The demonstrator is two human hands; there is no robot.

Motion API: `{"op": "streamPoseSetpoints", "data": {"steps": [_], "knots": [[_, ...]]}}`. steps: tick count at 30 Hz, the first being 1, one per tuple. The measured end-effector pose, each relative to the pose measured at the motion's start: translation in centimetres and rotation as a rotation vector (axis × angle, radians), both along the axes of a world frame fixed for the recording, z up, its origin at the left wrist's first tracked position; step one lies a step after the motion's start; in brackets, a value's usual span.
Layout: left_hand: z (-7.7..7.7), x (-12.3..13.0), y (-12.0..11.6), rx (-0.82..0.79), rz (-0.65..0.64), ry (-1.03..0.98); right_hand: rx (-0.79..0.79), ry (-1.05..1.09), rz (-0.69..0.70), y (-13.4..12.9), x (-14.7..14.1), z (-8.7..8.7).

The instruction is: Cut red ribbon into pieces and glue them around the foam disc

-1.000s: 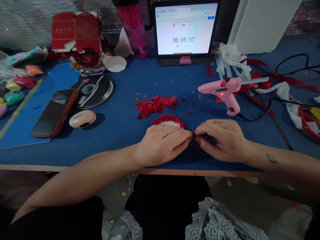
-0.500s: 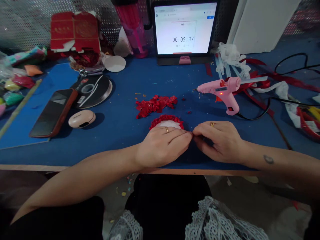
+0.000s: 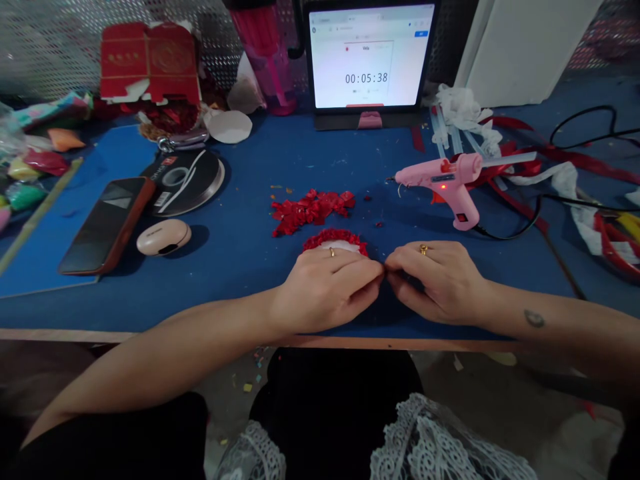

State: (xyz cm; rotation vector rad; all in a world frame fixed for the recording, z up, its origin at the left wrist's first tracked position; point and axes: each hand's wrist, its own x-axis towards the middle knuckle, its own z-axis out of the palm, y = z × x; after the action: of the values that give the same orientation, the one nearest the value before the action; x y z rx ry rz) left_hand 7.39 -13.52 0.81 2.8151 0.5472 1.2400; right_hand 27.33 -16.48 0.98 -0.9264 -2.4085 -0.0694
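Left hand (image 3: 325,287) lies curled with fingers bent inward, its heel near the blue desk's (image 3: 240,293) front edge and its knuckles overlapping the near edge of a red ruffled disc with a white centre (image 3: 335,243). Right hand (image 3: 435,283) arches toward it, the two hands' fingertips (image 3: 377,268) meeting; whatever they may pinch is too hidden to tell. Torn red scraps (image 3: 310,212) lie just beyond the disc, with a pink hot glue gun (image 3: 450,179) off to the right.

A perforated metal panel (image 3: 50,47) stands behind the blue-topped table (image 3: 225,293).
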Motion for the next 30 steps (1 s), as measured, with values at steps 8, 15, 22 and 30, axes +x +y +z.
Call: {"op": "streamPoseSetpoints", "data": {"steps": [8,15,22,30], "knots": [[-0.06,0.34,-0.29,0.025,0.033,0.040,0.030,-0.012,-0.024,-0.27,-0.51,-0.07],[-0.10,0.23,-0.25,0.019,0.017,0.043,0.034,-0.029,-0.051,-0.33,-0.29,-0.15],[-0.16,-0.02,-0.28,0.027,-0.018,0.061,0.029,-0.029,-0.011,-0.24,-0.32,-0.30],[-0.05,-0.20,-0.13,0.056,-0.047,0.121,0.097,-0.042,0.001,-0.35,-0.66,-0.08]]}}
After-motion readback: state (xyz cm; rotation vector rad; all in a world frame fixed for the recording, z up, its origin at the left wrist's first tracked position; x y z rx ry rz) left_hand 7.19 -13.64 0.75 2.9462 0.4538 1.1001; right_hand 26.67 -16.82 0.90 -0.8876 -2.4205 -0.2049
